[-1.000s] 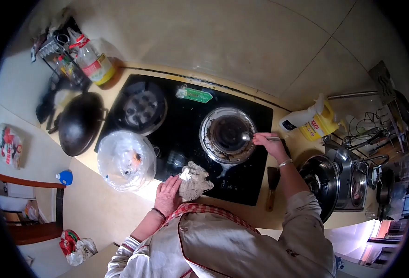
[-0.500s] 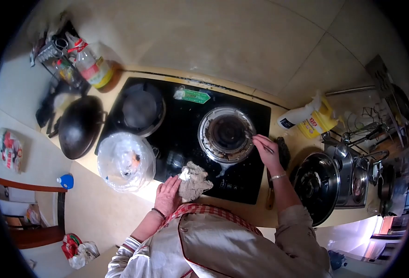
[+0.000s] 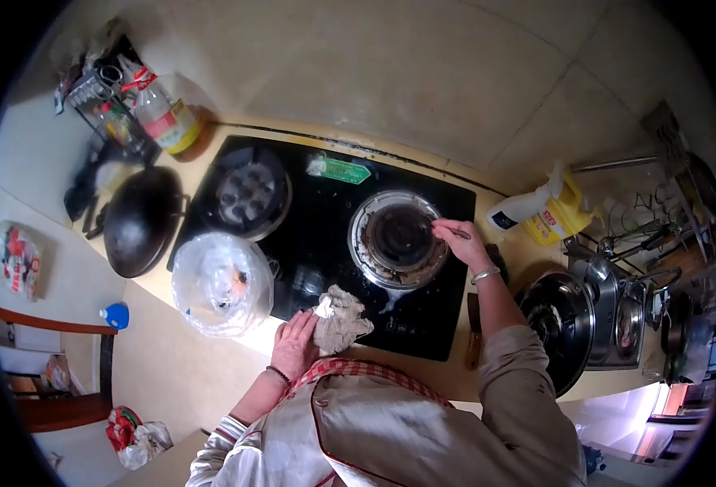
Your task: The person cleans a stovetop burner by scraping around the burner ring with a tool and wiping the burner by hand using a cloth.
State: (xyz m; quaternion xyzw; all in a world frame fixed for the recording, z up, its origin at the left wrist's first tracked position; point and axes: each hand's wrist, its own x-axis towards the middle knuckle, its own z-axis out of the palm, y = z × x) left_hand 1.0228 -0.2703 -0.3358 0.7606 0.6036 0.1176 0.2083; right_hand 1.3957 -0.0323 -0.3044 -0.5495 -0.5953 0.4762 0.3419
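My right hand (image 3: 460, 241) is closed round a slim tool with a short dark handle (image 3: 460, 233). Its working end lies at the right rim of the dirty burner (image 3: 400, 239), hidden by my fingers, and I cannot make out its kind. Brown, crusted residue marks the burner's metal ring. At the front edge of the black glass cooktop (image 3: 317, 243), my left hand (image 3: 294, 341) lies with fingers stretched out, touching a crumpled grey rag (image 3: 343, 323). A bowl lined with clear plastic (image 3: 221, 284), with scraps inside, stands left of the rag.
On the left sit a second burner (image 3: 248, 193), an upturned wok (image 3: 141, 221) and an oil bottle (image 3: 163, 118). To the right are a yellow-and-white jug (image 3: 546, 213), a black pan (image 3: 559, 325), a wooden-handled knife (image 3: 473, 337) and a utensil rack. A green label (image 3: 340, 169) lies behind.
My right hand has shifted slightly up along the burner's right rim, and the tool handle has swung to lie flatter. My left hand and the rag stay put.
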